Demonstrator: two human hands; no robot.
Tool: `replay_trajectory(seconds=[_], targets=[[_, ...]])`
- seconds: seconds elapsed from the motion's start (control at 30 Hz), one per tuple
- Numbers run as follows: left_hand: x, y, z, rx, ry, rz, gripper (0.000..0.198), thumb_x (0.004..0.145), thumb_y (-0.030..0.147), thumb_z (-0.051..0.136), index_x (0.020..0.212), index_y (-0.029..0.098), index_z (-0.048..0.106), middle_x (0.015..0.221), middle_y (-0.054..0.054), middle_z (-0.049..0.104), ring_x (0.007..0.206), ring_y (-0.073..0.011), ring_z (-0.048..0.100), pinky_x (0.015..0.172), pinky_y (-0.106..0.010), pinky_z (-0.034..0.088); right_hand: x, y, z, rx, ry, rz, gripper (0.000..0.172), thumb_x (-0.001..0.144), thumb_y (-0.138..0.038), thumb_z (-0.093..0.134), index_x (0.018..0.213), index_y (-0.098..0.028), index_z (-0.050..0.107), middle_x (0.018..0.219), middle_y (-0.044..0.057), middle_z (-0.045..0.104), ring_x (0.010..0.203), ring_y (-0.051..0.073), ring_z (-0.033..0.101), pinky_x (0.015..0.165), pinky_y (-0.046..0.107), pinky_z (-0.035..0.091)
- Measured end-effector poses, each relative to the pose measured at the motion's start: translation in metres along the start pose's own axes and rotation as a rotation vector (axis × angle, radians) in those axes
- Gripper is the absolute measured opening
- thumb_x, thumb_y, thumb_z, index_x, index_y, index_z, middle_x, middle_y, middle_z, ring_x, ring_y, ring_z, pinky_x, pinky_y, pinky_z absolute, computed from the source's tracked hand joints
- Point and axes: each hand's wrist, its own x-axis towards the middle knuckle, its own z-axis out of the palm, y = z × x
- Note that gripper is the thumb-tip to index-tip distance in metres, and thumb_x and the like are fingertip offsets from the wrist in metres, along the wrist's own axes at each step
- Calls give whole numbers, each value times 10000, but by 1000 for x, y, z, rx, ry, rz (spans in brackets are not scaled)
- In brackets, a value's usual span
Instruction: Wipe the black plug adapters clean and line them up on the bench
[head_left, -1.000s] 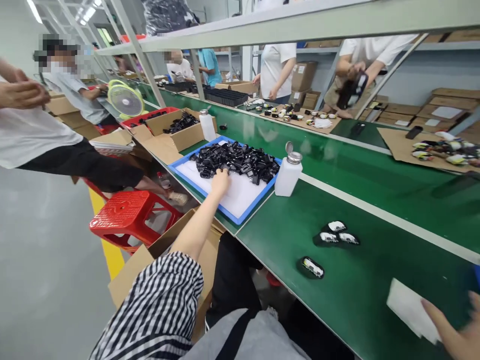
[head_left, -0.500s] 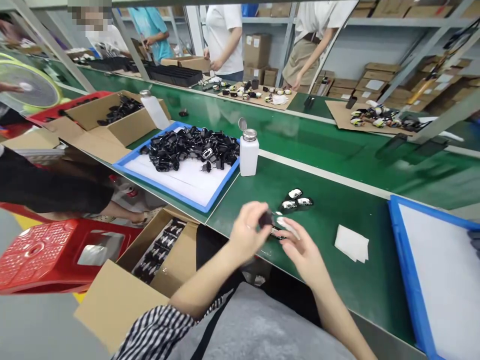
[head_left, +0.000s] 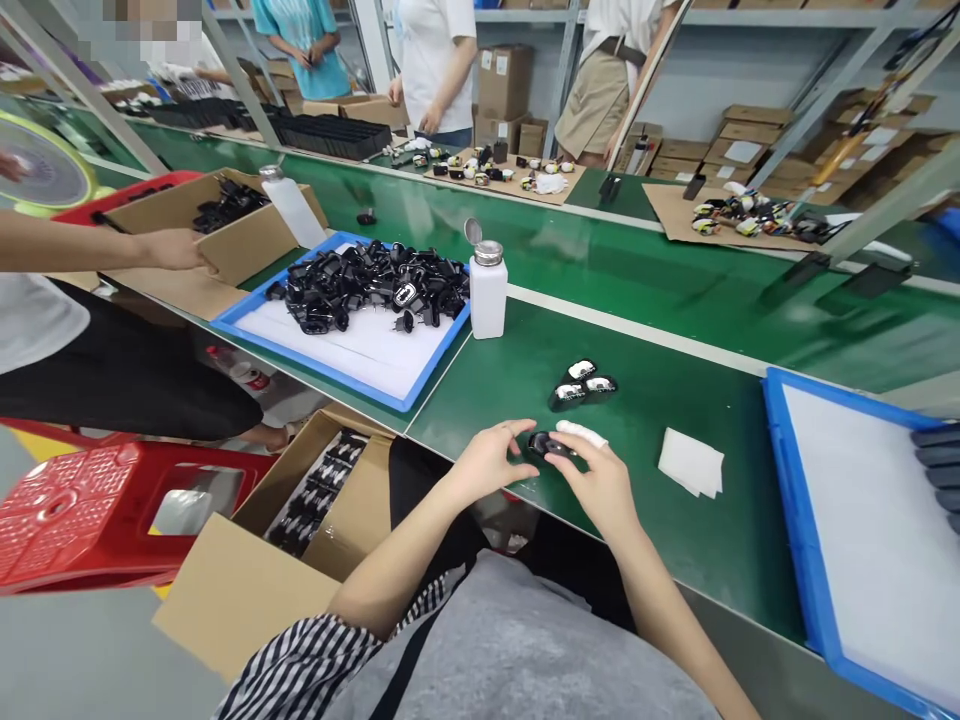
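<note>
Clock is centered on the black part [head_left: 538, 443]: glossy, rounded, sitting between both hands at the near side of the smooth green table [head_left: 637, 540]. At 1 o'clock three black cases [head_left: 581, 388] with white faces are lying close together. At 3 a matte white wipe [head_left: 690, 462] is lying flat, corners uneven. At 11 a boxy white bottle [head_left: 488, 300] is standing, metallic lid flipped up. At 10 a blue-rimmed tray [head_left: 405, 404] is holding a jumbled shiny black pile [head_left: 375, 285].

Right hand [head_left: 604, 482] is pinching the black part, thumb against forefinger; a white strip [head_left: 582, 433] is showing along its fingers, worn or held, can't tell. Left hand [head_left: 484, 462] is curving around the other side, thumb and forefinger spread; contact can't tell.

Table edge is running just below the wrists. Green surface is stretching from the wipe to the right blue tray [head_left: 796, 540] at 4. Open carton [head_left: 247, 590] is sitting below the edge at 8.
</note>
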Motion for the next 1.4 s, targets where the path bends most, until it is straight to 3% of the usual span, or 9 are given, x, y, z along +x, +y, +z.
replay_trajectory(seconds=[0.23, 0.5, 0.67, 0.73, 0.83, 1.07, 1.17, 1.27, 1.4], targets=[[5, 3, 10, -108, 58, 52, 303, 634, 217, 549, 935, 181, 542, 892, -5, 559, 569, -58, 493, 575, -180, 428, 4, 6, 4, -67, -101, -28, 279, 712, -320, 482, 965, -222, 546, 969, 38, 578, 866, 194, 535, 747, 344, 441], [6, 7, 3, 66, -19, 60, 329, 660, 283, 539, 981, 214, 523, 938, -18, 577, 627, -101, 554, 648, -219, 440, 11, 6, -6, -229, -199, -99, 228, 720, -274, 465, 903, -189, 571, 921, 54, 603, 810, 203, 566, 697, 328, 466], [23, 38, -16, 490, -263, 4, 221, 629, 304, 580, 790, 156, 609, 731, -83, 626, 709, -229, 578, 614, -293, 441, 26, 3, -13, -374, -420, -122, 197, 684, -253, 507, 854, -192, 586, 835, 59, 629, 707, 222, 592, 579, 313, 485], [34, 50, -23, 576, -413, -69, 208, 582, 270, 626, 726, 119, 618, 693, -110, 623, 673, -242, 581, 561, -288, 443, 32, 2, -14, -397, -490, -112, 157, 680, -265, 502, 794, -201, 589, 762, 47, 637, 636, 217, 596, 513, 301, 480], [45, 61, -25, 601, -522, -98, 246, 526, 245, 668, 717, 99, 616, 685, -122, 619, 647, -238, 580, 519, -280, 442, 38, 3, -14, -377, -552, -134, 118, 685, -271, 467, 686, -216, 572, 618, 18, 618, 523, 188, 582, 433, 264, 454], [42, 49, -17, 535, -446, -58, 145, 552, 199, 637, 672, 119, 617, 640, -72, 612, 609, -203, 567, 491, -250, 415, 34, 16, -11, -299, -463, -175, 193, 687, -351, 420, 736, -243, 573, 617, 16, 613, 483, 178, 575, 384, 245, 440], [32, 26, -19, 272, -404, 49, 283, 596, 325, 600, 837, 177, 596, 718, -6, 619, 678, -155, 566, 562, -207, 414, 29, 19, -11, -220, -411, -150, 247, 687, -406, 412, 809, -250, 558, 704, 18, 624, 582, 179, 591, 460, 242, 465], [23, 12, -21, 106, -292, 38, 364, 654, 319, 551, 989, 181, 519, 858, 3, 609, 752, -116, 560, 640, -175, 412, 27, 16, -11, -180, -423, -74, 251, 686, -418, 415, 816, -243, 540, 697, 10, 620, 616, 172, 591, 509, 236, 468], [24, 26, -22, 385, -315, 23, 233, 675, 276, 528, 842, 118, 568, 763, -66, 617, 736, -193, 569, 595, -251, 429, 34, 7, -9, -302, -515, -32, 210, 667, -368, 456, 795, -224, 540, 684, 24, 612, 600, 188, 585, 489, 259, 455]])
